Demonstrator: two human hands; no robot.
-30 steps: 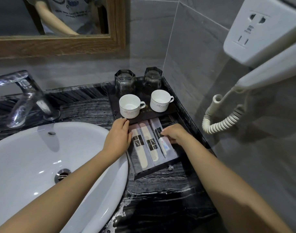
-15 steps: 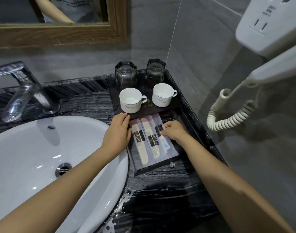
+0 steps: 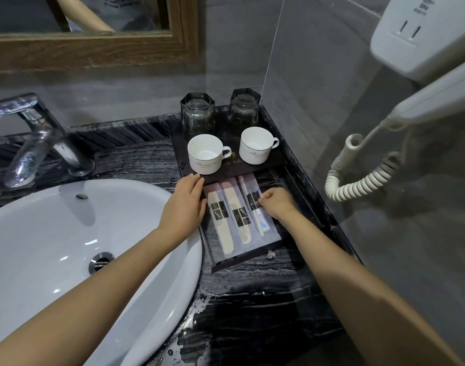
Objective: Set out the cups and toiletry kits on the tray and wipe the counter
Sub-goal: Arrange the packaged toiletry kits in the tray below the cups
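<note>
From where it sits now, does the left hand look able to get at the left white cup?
Probably yes. The left hand rests at the tray edge just below the left white cup, with nothing between them; the kits lie to its right, out of the way.

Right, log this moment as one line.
stage: arranging kits | left hand: on tray edge | right hand: pinching right toiletry kit | cups: placed | counter: wet

Grey tiled walls (image 3: 318,83) meeting in a corner behind a black veined marble bench (image 3: 252,299). Wood-framed mirror (image 3: 94,51) above a chrome faucet (image 3: 38,143) and white basin (image 3: 54,247). White wall-mounted hair dryer (image 3: 424,62) with coiled cord (image 3: 363,180) at right.
</note>
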